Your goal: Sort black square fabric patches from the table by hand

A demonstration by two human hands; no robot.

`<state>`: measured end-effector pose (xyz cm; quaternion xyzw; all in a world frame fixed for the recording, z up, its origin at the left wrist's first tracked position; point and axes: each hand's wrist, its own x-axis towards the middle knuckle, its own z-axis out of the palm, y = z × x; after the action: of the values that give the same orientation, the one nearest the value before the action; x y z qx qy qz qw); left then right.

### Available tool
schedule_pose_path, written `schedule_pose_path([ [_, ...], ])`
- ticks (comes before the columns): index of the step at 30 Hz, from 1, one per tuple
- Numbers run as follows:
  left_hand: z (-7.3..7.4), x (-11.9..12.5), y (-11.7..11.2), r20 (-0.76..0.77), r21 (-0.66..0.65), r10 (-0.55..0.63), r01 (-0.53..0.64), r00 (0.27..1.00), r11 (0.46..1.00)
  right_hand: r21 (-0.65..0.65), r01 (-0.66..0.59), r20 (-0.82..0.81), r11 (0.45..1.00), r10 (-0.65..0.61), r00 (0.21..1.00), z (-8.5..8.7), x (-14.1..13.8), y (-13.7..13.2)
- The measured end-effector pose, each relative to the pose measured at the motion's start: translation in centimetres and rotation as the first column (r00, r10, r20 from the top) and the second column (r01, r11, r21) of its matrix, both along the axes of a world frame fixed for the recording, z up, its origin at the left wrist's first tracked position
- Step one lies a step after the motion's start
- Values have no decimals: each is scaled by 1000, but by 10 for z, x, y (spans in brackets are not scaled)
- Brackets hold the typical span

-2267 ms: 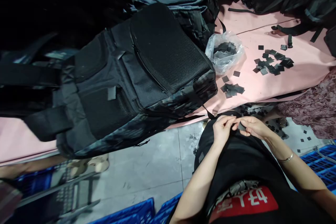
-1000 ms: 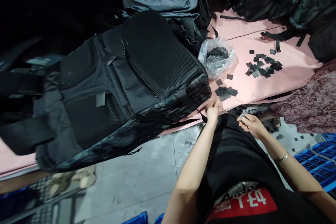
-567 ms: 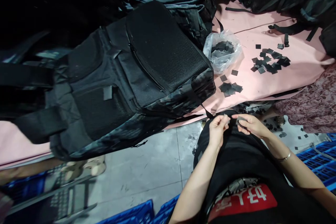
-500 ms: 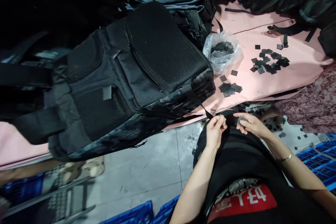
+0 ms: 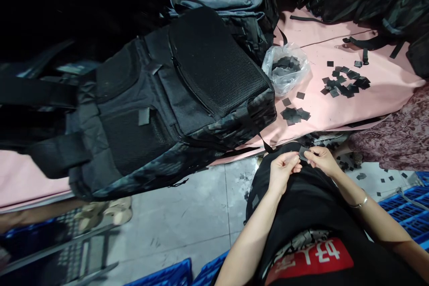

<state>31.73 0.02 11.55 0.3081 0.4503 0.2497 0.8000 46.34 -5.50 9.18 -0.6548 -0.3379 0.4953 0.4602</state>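
My left hand [image 5: 283,170] and my right hand [image 5: 320,161] meet in front of my black shirt, just below the edge of the pink table [image 5: 335,111]. Both pinch a small black square patch [image 5: 303,153] between their fingertips. A thin black strap [image 5: 264,144] hangs from the large black backpack [image 5: 167,98] lying on the table and ends just left of my hands. Loose black squares [image 5: 295,114] lie on the pink surface above my hands.
A clear plastic bag [image 5: 285,69] of black squares sits beside the backpack. A second heap of squares [image 5: 346,83] lies to the right. More dark bags crowd the back. Blue crates [image 5: 405,210] stand at my right, squares litter the grey floor.
My left hand reached up to the table edge near the strap, then came back. Both hands have closed together on the small square again.
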Motion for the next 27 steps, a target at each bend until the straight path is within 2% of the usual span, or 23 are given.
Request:
schedule_pose_path([
  [2,-3,3,3,-23,51,4,-3,1000,999,-7,-2,-16,1000,2,1000,0,1,1],
  [5,-13,14,17,-12,115,92,-90,996,989,3,90,-169,996,-88,982,1,5,2],
  [9,-32,43,56,14,137,180,-180,984,974,-5,234,-341,972,-221,914,0,14,5],
  [12,-47,64,84,-94,130,229,-216,969,968,-69,255,-385,964,-262,885,-3,21,7],
  [14,-55,66,91,-194,130,270,-248,943,960,-78,251,-403,965,-261,877,-4,25,8],
  [17,-59,52,77,-223,175,276,-240,935,955,-63,217,-384,974,-224,896,-6,27,9],
  [19,-53,36,57,-177,210,176,-137,968,968,-58,176,-342,983,-185,921,-6,24,9],
  [21,-41,23,36,-132,251,19,15,991,968,-60,114,-294,992,-126,947,-5,16,11],
  [23,-27,15,20,-148,343,-80,127,986,931,-66,35,-258,997,-51,965,-3,7,12],
  [27,-8,11,7,-258,575,-35,183,965,798,-93,-92,-213,991,71,974,5,-5,13],
])
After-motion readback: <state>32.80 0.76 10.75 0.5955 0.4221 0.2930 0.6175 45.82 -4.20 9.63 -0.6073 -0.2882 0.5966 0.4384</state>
